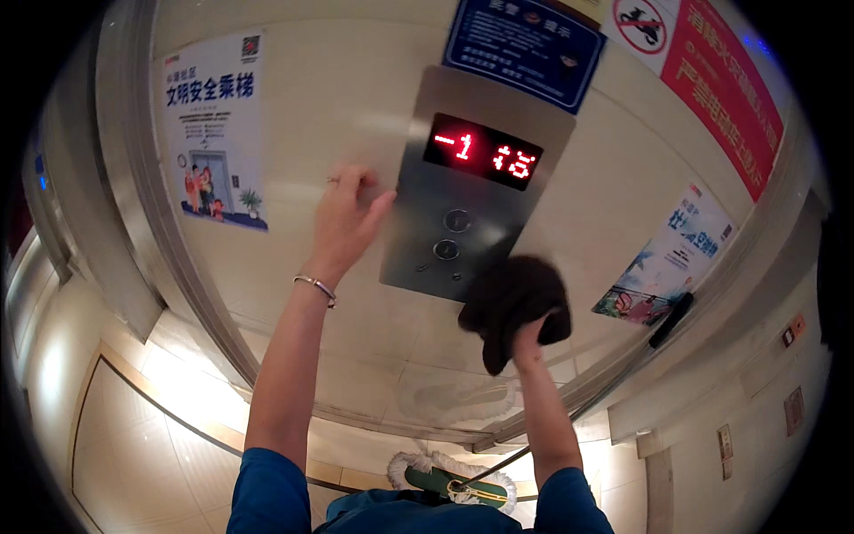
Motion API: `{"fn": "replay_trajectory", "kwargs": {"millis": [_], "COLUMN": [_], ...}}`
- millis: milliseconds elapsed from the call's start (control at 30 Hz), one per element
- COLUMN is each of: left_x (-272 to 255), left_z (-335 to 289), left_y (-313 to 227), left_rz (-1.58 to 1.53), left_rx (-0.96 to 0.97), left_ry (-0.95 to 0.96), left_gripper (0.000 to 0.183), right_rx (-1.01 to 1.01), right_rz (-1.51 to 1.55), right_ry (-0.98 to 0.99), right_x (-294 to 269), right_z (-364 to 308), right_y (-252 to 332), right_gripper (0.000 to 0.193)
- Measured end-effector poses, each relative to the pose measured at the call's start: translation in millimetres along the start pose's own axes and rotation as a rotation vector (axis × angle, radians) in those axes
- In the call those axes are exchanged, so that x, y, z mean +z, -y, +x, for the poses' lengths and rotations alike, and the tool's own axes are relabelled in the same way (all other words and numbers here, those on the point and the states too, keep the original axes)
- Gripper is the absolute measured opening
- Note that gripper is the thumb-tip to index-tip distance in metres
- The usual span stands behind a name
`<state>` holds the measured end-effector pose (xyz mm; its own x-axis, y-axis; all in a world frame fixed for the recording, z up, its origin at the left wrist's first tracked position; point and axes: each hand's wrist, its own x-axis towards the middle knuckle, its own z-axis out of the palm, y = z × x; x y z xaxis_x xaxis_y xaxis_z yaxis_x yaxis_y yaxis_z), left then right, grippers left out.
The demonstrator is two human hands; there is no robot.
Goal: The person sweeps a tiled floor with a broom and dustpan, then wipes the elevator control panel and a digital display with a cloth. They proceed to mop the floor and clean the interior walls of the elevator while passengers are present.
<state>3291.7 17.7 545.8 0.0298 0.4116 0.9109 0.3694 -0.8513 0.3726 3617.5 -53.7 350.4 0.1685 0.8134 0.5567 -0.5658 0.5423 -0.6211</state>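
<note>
A brushed-metal elevator call panel [418, 191] with a lit red display [485, 151] and two round buttons [452, 233] is mounted on the wall ahead. Beside its left edge my left hand [345, 227] is raised, empty, with thumb and fingers apart and slightly bent; a ring and a bracelet show on it. A bunched dark brown cloth [516, 303] is in my right hand [530, 340], over the panel's lower right corner. The cloth hides most of my right fingers and that corner. Whether it touches the metal I cannot tell.
A flat mop [440, 481] with a white fringe lies on the floor near me, its handle [614, 383] leaning on the wall at right. Posters [213, 133] hang on both sides, with a blue notice [520, 53] above the panel. Metal door frames [169, 205] stand at left.
</note>
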Motion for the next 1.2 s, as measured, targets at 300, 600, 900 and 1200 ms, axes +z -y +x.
{"fn": "replay_trajectory", "kwargs": {"millis": [300, 600, 900, 1200], "left_x": [-13.6, -5.0, -4.8, -12.3], "left_z": [-1.6, -4.4, -1.9, -4.1], "left_y": [1.1, -1.5, -9.5, -0.3], "left_rz": [0.012, 0.021, 0.067, 0.09], "left_rx": [-0.072, -0.07, -0.145, -0.119], "left_ry": [0.021, -0.019, 0.013, 0.004], "left_gripper": [0.022, 0.029, 0.035, 0.036], "right_rx": [-0.414, -0.102, -0.509, -1.295], "right_rz": [-0.113, -0.091, -0.662, -1.814], "right_ry": [-0.017, -0.064, -0.244, 0.245], "right_x": [189.8, 86.6, 196.2, 324.6], "right_z": [155.2, 75.8, 144.0, 248.6], "right_y": [140.2, 50.7, 145.8, 98.3], "right_gripper": [0.044, 0.04, 0.037, 0.033]}}
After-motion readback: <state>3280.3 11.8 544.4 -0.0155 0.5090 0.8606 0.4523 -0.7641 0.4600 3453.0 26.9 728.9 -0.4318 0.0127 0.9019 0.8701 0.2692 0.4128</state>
